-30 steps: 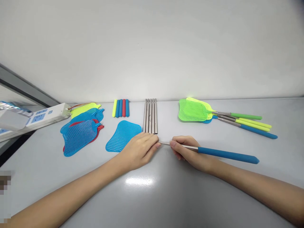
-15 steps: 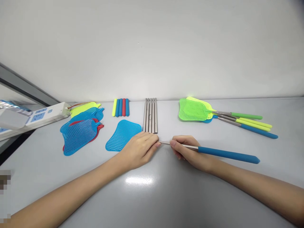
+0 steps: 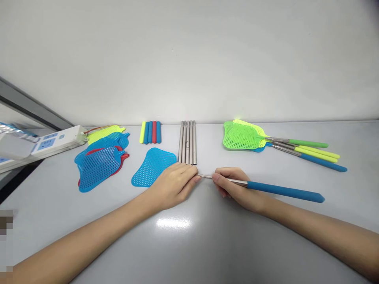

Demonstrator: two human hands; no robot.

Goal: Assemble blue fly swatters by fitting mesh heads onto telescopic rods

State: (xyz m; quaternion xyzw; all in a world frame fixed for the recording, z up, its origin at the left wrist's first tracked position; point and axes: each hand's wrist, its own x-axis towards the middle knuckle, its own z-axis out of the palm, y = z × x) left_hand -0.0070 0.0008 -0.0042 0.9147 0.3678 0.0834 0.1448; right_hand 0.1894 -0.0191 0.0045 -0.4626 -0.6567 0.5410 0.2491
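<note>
My left hand (image 3: pixel 174 183) is closed over the neck end of a blue fly swatter head (image 3: pixel 154 167), whose mesh sticks out to the left. A thin metal rod section (image 3: pixel 205 176) runs from under its fingertips to my right hand (image 3: pixel 233 185). That hand is closed around the thicker part of the telescopic rod, thumb on top. The rod's blue foam handle (image 3: pixel 284 191) points out to the right. My left fingers cover the joint between head and rod, so I cannot tell how they meet. Just beyond my left hand lie several metal rods (image 3: pixel 187 144) side by side.
Several loose swatter heads (image 3: pixel 100 167) overlap at the left, beside a white power strip (image 3: pixel 56 142). Short coloured foam grips (image 3: pixel 150 132) stand in a row against the wall side. At the right, several whole fly swatters (image 3: pixel 242 136) lie stacked, handles pointing right.
Both hands keep their hold on the swatter head and rod, with hardly any movement. The whole view has shifted very slightly.
</note>
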